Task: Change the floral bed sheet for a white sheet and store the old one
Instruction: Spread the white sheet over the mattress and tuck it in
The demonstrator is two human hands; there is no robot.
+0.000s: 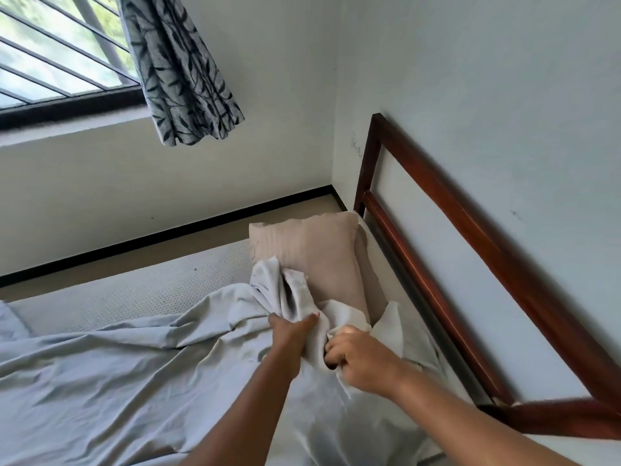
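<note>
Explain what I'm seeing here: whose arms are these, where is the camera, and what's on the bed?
There is no machine. These are a person's bare arms, filmed by one wide-angle camera worn on their head, looking forward and down, so the room looks tilted. The left hand and right hand both grip a bunched part of the white sheet, which lies crumpled over the mattress. A beige pillow sits by the wooden headboard.
</note>
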